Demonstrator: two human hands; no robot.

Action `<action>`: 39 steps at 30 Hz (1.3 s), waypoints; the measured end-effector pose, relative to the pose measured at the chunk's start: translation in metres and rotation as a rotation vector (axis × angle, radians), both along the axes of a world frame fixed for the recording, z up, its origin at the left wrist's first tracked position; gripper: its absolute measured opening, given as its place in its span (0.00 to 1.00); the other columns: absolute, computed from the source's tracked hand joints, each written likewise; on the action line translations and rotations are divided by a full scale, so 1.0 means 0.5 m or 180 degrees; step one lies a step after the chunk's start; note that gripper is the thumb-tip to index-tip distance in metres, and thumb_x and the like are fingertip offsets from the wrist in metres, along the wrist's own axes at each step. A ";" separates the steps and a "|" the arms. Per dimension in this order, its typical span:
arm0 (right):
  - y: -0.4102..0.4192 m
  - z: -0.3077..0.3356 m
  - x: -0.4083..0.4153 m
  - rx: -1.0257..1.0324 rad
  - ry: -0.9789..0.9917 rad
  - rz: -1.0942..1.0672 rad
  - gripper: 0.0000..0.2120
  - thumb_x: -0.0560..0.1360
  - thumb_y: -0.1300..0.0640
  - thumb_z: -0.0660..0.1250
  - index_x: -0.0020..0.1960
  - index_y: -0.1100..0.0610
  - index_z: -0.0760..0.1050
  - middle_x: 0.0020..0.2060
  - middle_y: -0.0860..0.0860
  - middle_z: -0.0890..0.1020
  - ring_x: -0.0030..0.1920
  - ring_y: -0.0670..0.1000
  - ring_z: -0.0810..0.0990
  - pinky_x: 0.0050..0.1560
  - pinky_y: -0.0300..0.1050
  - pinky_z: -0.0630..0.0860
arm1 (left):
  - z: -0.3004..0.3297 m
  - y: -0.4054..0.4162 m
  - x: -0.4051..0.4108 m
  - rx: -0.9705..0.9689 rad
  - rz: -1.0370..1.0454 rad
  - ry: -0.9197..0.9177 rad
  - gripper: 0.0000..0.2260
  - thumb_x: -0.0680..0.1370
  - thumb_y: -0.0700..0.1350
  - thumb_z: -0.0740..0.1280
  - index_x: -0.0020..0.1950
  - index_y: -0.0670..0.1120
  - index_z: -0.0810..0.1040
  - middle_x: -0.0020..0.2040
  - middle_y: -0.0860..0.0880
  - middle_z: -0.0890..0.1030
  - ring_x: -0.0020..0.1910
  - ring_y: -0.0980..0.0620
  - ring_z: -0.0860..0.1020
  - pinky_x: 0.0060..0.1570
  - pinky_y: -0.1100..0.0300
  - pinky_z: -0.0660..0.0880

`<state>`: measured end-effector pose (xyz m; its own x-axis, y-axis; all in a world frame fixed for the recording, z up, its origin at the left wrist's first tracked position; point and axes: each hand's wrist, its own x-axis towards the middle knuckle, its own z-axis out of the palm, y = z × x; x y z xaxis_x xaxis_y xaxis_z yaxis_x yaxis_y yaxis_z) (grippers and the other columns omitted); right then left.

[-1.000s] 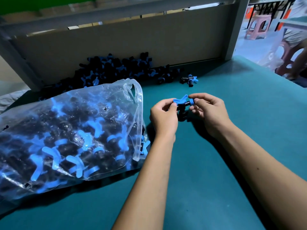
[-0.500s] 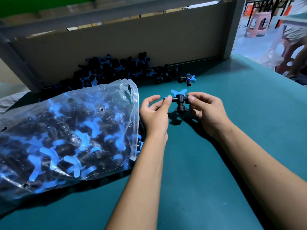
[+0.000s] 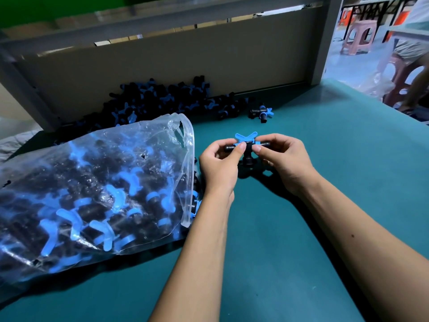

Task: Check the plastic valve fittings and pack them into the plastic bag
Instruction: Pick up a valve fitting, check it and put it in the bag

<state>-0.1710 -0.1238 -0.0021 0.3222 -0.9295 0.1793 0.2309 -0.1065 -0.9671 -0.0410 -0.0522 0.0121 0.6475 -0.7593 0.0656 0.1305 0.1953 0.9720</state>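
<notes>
Valve fitting [image 3: 247,149], black with a blue butterfly handle, sits between my two hands above the middle of the green worktop [image 3: 325,182], with its handle pointing away from me and its short black stem pointing down. My left hand [image 3: 219,168] pinches the fitting's left arm between thumb and forefinger, the thumb tip lying against the blue collar. My right hand [image 3: 284,162] pinches the right arm the same way, the other fingers curled loosely underneath. One black barbed end sticks out past each pinch.

Just left of my left hand lies the clear plastic bag [image 3: 92,196], on its side along the left edge of the worktop, its open mouth turned toward my hands. It is well filled with black and blue fittings, and a few at the mouth poke out near my left wrist.

Along the far edge, against the beige back panel [image 3: 162,66], lies a loose heap of fittings [image 3: 162,98]. A single fitting [image 3: 261,113] lies apart from the heap's right end, on the bare worktop beyond my hands.

Past the far right corner, off the worktop, stands a pink plastic stool [image 3: 357,37] on the floor.
</notes>
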 end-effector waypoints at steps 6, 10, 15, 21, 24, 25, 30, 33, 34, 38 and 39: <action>-0.007 -0.001 0.004 0.0192 -0.0374 -0.0709 0.06 0.76 0.61 0.74 0.53 0.56 0.80 0.38 0.48 0.82 0.32 0.46 0.77 0.37 0.40 0.75 | 0.026 -0.003 -0.010 -0.0201 0.0549 -0.0335 0.05 0.74 0.37 0.77 0.46 0.42 0.82 0.38 0.52 0.83 0.35 0.62 0.80 0.41 0.67 0.75; 0.025 0.008 0.020 -0.0753 0.0333 -0.0530 0.10 0.75 0.55 0.74 0.53 0.54 0.76 0.46 0.49 0.82 0.39 0.50 0.81 0.33 0.42 0.78 | 0.059 0.006 -0.040 -0.0360 0.1014 -0.1140 0.09 0.72 0.41 0.79 0.41 0.43 0.80 0.34 0.55 0.81 0.32 0.62 0.78 0.38 0.69 0.73; 0.038 0.027 0.036 -0.1177 0.0374 -0.0575 0.08 0.74 0.63 0.75 0.52 0.61 0.80 0.44 0.50 0.86 0.42 0.48 0.84 0.44 0.37 0.78 | 0.102 0.024 -0.051 -0.0231 0.0897 -0.1750 0.10 0.72 0.44 0.79 0.41 0.42 0.79 0.37 0.51 0.82 0.36 0.55 0.80 0.44 0.56 0.77; 0.032 0.031 0.036 0.1037 -0.1325 0.0064 0.06 0.82 0.61 0.63 0.54 0.64 0.76 0.35 0.52 0.85 0.34 0.47 0.81 0.39 0.38 0.78 | 0.207 0.066 -0.043 -0.0745 0.1645 -0.3360 0.09 0.69 0.41 0.77 0.44 0.45 0.79 0.46 0.50 0.79 0.50 0.47 0.74 0.50 0.56 0.72; 0.034 0.026 0.035 0.1274 -0.1315 0.0018 0.05 0.82 0.60 0.64 0.49 0.60 0.76 0.40 0.58 0.86 0.34 0.48 0.82 0.37 0.36 0.79 | 0.225 0.081 -0.008 0.0400 0.1585 -0.4032 0.18 0.67 0.36 0.76 0.51 0.52 0.79 0.67 0.48 0.73 0.73 0.44 0.65 0.69 0.53 0.65; 0.035 0.025 0.036 0.1226 -0.1182 0.0023 0.05 0.81 0.59 0.65 0.49 0.60 0.77 0.43 0.60 0.86 0.34 0.48 0.82 0.36 0.36 0.78 | 0.227 0.089 0.005 0.0908 0.1362 -0.4046 0.22 0.66 0.33 0.72 0.54 0.54 0.78 0.75 0.45 0.66 0.80 0.42 0.55 0.76 0.47 0.56; 0.062 0.026 0.060 0.0165 -0.0152 -0.0043 0.03 0.76 0.58 0.74 0.49 0.56 0.84 0.43 0.55 0.87 0.34 0.48 0.80 0.34 0.37 0.76 | 0.239 0.123 0.071 0.1746 0.0682 -0.3935 0.34 0.64 0.28 0.61 0.63 0.56 0.76 0.84 0.41 0.48 0.81 0.42 0.32 0.79 0.40 0.34; 0.097 0.037 0.097 -0.0661 0.0373 -0.0138 0.07 0.72 0.61 0.78 0.47 0.54 0.84 0.40 0.48 0.87 0.36 0.46 0.81 0.37 0.40 0.79 | 0.249 0.124 0.091 0.1176 0.0398 -0.3526 0.31 0.68 0.25 0.57 0.62 0.52 0.79 0.82 0.43 0.58 0.83 0.46 0.41 0.80 0.49 0.38; 0.115 0.046 0.114 -0.0848 0.0454 -0.0039 0.08 0.71 0.62 0.79 0.47 0.53 0.84 0.41 0.48 0.87 0.37 0.47 0.82 0.39 0.44 0.81 | 0.254 0.124 0.093 0.0924 0.0353 -0.3377 0.32 0.67 0.24 0.55 0.61 0.50 0.80 0.79 0.44 0.64 0.83 0.47 0.46 0.81 0.53 0.41; 0.166 0.087 0.187 -0.1506 0.0551 0.0230 0.13 0.68 0.64 0.75 0.38 0.46 0.79 0.35 0.42 0.83 0.36 0.45 0.80 0.36 0.43 0.77 | 0.268 0.121 0.075 0.0284 0.0275 -0.3119 0.37 0.57 0.26 0.48 0.57 0.45 0.83 0.67 0.49 0.77 0.81 0.48 0.59 0.80 0.51 0.49; 0.173 0.096 0.207 -0.1587 0.0547 0.0206 0.12 0.68 0.64 0.72 0.34 0.48 0.77 0.31 0.41 0.80 0.34 0.42 0.75 0.34 0.40 0.73 | 0.271 0.125 0.071 0.0219 0.0286 -0.3098 0.38 0.55 0.30 0.47 0.56 0.45 0.83 0.69 0.47 0.76 0.81 0.48 0.58 0.80 0.49 0.50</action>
